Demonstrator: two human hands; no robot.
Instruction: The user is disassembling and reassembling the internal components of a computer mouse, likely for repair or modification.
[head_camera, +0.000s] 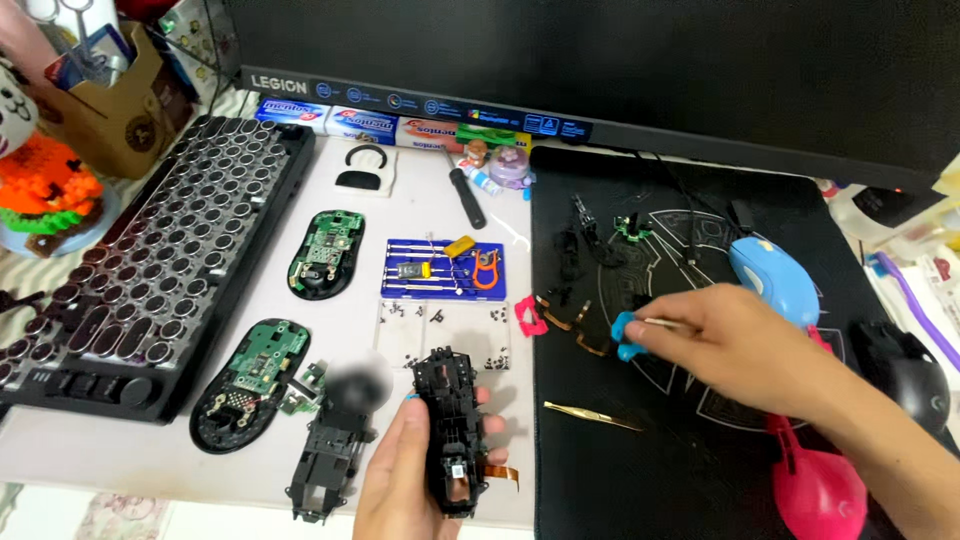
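Here your left hand (400, 470) grips a black mouse frame (452, 430), fingers wrapped round it, above the table's near edge; its long axis runs away from you, a ribbon cable (498, 471) trailing from its lower right side. Your right hand (735, 345) pinches a thin stick (662, 322) against a small blue part (625, 335) over the black mat (680, 460).

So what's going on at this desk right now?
A person is working on taken-apart computer mice. The left hand holds a black inner mouse frame upright over the white desk. The right hand reaches across the black mat, pinching a thin stick against a small blue part. Two opened mouse bases with green circuit boards lie beside the keyboard, with a blue parts tray, loose screws and brass tweezers nearby.
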